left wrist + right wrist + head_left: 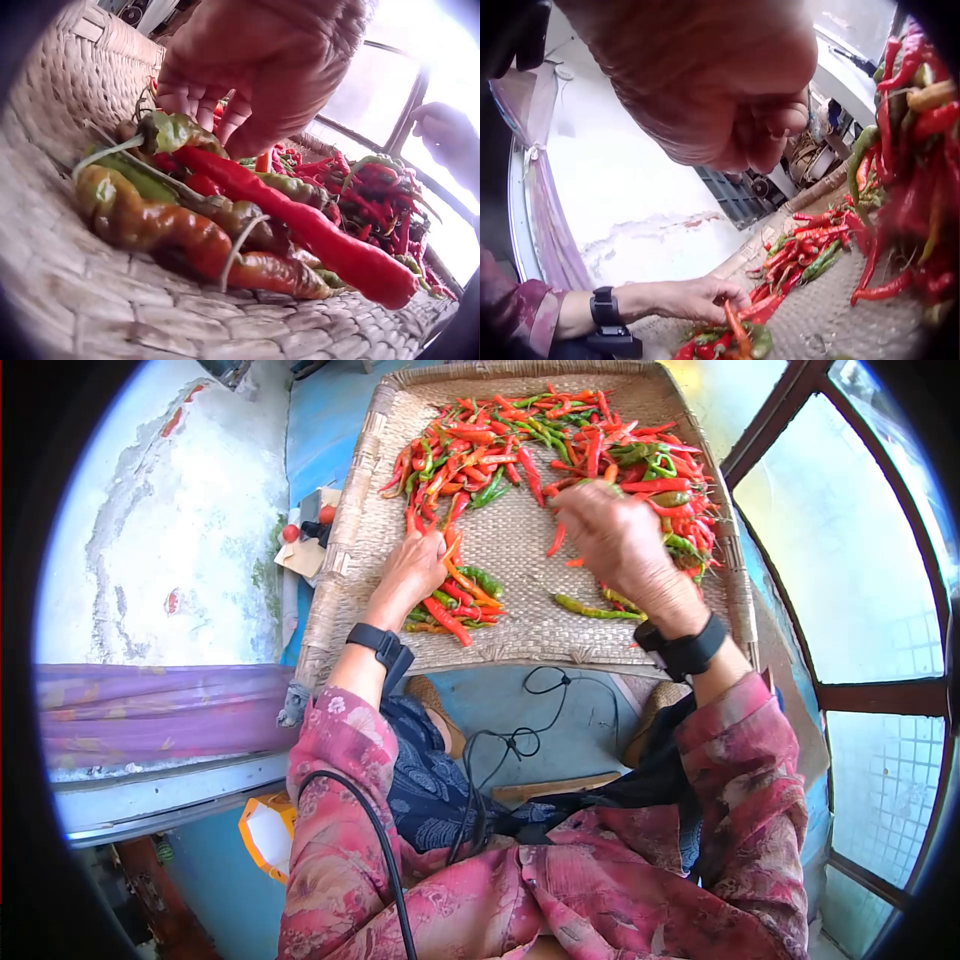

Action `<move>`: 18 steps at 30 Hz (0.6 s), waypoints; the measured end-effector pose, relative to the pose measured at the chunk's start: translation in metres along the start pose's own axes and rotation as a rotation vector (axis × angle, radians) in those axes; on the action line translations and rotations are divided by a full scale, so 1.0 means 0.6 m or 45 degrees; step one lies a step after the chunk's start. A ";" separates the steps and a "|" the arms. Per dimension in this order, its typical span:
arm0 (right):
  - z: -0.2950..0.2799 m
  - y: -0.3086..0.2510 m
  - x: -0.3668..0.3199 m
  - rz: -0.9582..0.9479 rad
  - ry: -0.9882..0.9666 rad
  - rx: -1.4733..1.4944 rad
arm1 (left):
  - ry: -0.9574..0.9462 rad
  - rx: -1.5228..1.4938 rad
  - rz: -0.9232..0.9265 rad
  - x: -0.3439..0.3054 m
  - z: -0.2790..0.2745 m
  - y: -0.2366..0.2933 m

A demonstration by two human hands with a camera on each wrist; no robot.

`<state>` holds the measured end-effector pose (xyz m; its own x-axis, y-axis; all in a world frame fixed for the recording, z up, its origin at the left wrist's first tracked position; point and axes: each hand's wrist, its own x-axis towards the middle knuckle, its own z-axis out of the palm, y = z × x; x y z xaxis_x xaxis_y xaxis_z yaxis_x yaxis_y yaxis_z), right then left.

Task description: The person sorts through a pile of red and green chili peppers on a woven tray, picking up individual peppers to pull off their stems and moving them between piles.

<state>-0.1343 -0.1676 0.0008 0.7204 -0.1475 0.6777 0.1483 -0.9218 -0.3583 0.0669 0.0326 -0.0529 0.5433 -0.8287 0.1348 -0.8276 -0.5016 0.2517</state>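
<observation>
My left hand [410,572] reaches down into the chili peppers along the left side of the woven tray. In the left wrist view its fingers [206,109] point downward behind a long red chili pepper [300,210] and mottled red-green ones. An orange chili pepper [739,330] lies right at its fingertips; whether they pinch it, I cannot tell. Slightly blurred, my right hand [625,545] is raised over the right part of the tray, beside the larger pile of chili peppers [915,180]. Its fingers [761,154] curl toward the palm, with nothing showing between them.
The woven tray [345,560] has a raised rim and spans the space before my knees. Green chili peppers [590,608] lie near its front right. A black cable [515,740] hangs between my legs. Framed windows [850,540] stand at right, a white wall [190,530] at left.
</observation>
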 end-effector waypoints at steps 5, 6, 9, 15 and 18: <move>0.023 -0.031 -0.024 -0.047 -0.284 0.037 | -0.146 0.096 0.114 -0.003 -0.001 -0.004; 0.024 -0.035 -0.025 -0.025 -0.322 0.019 | -0.016 -0.001 0.065 -0.003 -0.006 0.002; 0.031 -0.040 -0.026 0.052 -0.306 0.130 | 0.188 -0.059 0.051 0.000 -0.040 0.033; 0.063 -0.055 -0.030 0.264 -0.207 0.484 | -0.119 -1.593 -0.154 -0.027 -0.056 0.127; 0.055 -0.072 -0.021 0.472 -0.401 0.591 | -0.215 -1.731 -0.134 -0.030 -0.026 0.133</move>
<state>-0.1275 -0.1141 -0.0135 0.9326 -0.2480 0.2621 0.0782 -0.5703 -0.8177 -0.0069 0.0114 -0.0201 0.4900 -0.8710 -0.0359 0.0581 -0.0085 0.9983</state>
